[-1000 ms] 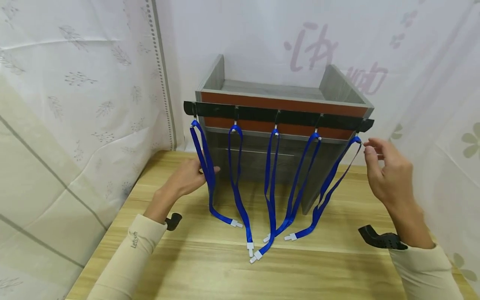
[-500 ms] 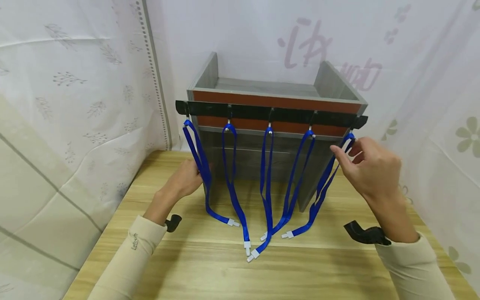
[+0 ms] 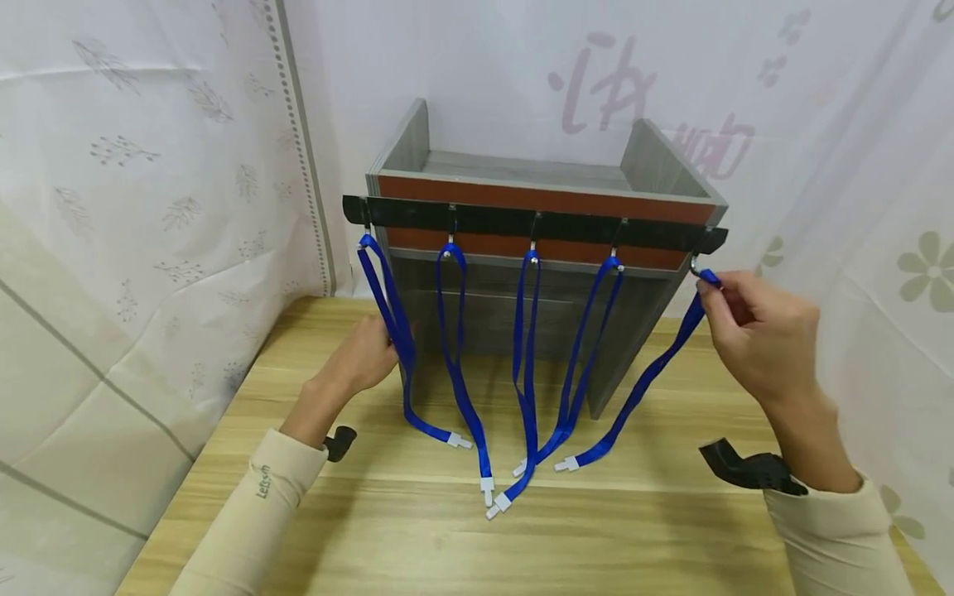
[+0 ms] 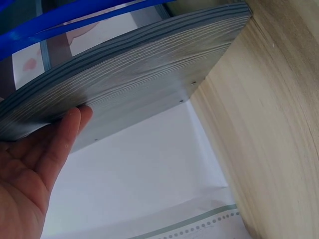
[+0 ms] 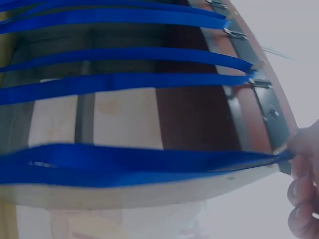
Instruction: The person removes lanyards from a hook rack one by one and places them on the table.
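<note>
The right hand (image 3: pixel 775 341) pinches the rightmost flat blue ribbon lanyard (image 3: pixel 645 382) at its top, just below the long black rail (image 3: pixel 492 218); the rest hangs below fingers; grip of left hand (image 3: pixel 363 358), below rail, I cannot tell.

Blue straps (image 3: pixel 402 335), white clips (image 3: pixel 488 490). Black bar (image 3: pixel 492 217), red-brown band (image 3: pixel 537 194), grey box (image 3: pixel 629 348). Yellow-brown table (image 3: pixel 417 538), stripy wood. White cloth (image 3: pixel 171 174), grey leaf pattern. Cream sleeves (image 3: pixel 231 521).

Small dark lettering (image 3: pixel 263 482) stands near the cuff of the person's left beige fabric sleeve (image 3: pixel 246 517); it begins "Lets", and the remaining letters are too blurred to read surely. The white printed cloth backdrop (image 3: pixel 492 74) bears large mauve brush-style characters (image 3: pixel 615 83), whose wording I cannot make out.
</note>
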